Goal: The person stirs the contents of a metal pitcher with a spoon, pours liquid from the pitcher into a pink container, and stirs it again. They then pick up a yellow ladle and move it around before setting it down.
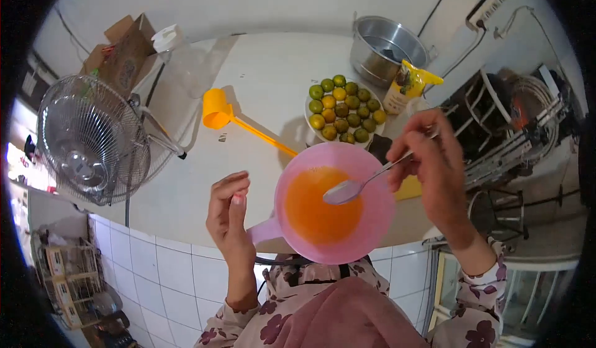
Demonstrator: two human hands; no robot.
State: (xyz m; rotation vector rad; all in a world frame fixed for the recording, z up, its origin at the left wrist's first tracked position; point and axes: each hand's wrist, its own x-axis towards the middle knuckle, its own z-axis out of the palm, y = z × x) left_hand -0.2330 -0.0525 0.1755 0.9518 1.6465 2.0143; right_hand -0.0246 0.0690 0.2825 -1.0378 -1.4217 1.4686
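Observation:
A pink pitcher with orange liquid stands at the table's near edge, its handle pointing left. My right hand pinches the end of a metal spoon, whose bowl is held over the liquid. Beside the pitcher's handle is my left hand, its fingers raised and slightly curled, with a gap to the thumb and nothing held. Behind the pitcher lies a yellow long-handled dipper. A plate of green and yellow citrus fruits sits further back.
A metal pot and a yellow pouch stand at the back right. On the left are a wire-caged fan, a cardboard box and a clear container with a white lid. A rack is at the right.

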